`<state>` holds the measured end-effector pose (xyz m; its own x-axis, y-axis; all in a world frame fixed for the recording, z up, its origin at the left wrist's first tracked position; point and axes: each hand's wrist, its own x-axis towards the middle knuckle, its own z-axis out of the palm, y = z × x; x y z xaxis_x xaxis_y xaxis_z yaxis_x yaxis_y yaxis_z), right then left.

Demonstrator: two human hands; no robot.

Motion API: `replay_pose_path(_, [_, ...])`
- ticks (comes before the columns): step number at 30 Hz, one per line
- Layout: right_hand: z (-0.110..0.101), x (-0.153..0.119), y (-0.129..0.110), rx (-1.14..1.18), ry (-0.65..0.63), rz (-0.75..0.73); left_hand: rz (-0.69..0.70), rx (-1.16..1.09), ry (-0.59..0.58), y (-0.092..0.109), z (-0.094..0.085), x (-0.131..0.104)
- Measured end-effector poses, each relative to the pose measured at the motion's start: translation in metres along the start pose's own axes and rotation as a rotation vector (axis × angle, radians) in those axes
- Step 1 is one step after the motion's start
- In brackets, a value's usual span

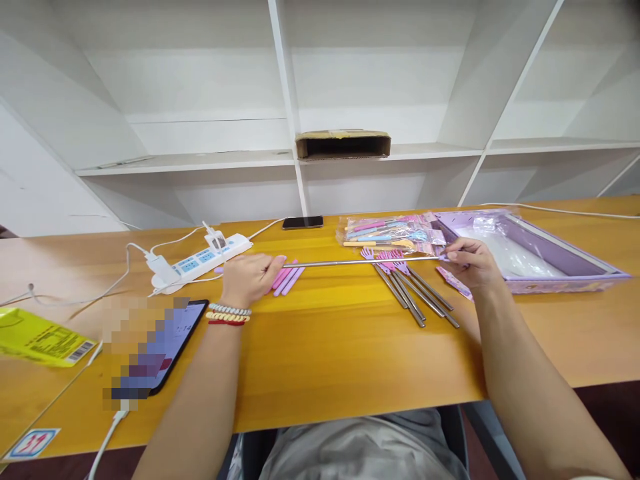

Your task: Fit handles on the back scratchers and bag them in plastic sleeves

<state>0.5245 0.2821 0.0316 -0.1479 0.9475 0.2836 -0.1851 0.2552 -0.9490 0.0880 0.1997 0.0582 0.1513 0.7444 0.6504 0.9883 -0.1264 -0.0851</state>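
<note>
A telescopic back scratcher with a thin metal rod is stretched level between my hands. My left hand is closed around its left end, where a bit of purple handle pokes out. At the other end, my right hand pinches the purple head, which the fingers partly hide. Several loose pink and purple handles lie just right of my left hand. Below the rod, several metal shafts with pink and purple claw heads are fanned out. Close to my right hand lies a small printed purple packet.
Behind the rod lie clear bags of colourful back scratchers, beside an open purple box with clear plastic inside. At left are a power strip, cables, a large phone and a yellow package. A black phone lies farther back. A cardboard box sits on the shelf.
</note>
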Motion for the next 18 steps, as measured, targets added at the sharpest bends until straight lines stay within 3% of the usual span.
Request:
replay_pose_path(5, [-0.038,-0.007,-0.009,0.056,0.167,-0.143,-0.175,0.085,0.077,-0.041,0.001,-0.009])
replay_pose_path(8, [-0.054,-0.011,-0.01,0.033,0.188,-0.18,-0.191,0.113,0.092,-0.057,0.004,-0.013])
replay_pose_path(18, [-0.052,0.009,0.004,-0.026,0.434,-0.132,-0.197,0.054,0.011,-0.035,0.01,-0.008])
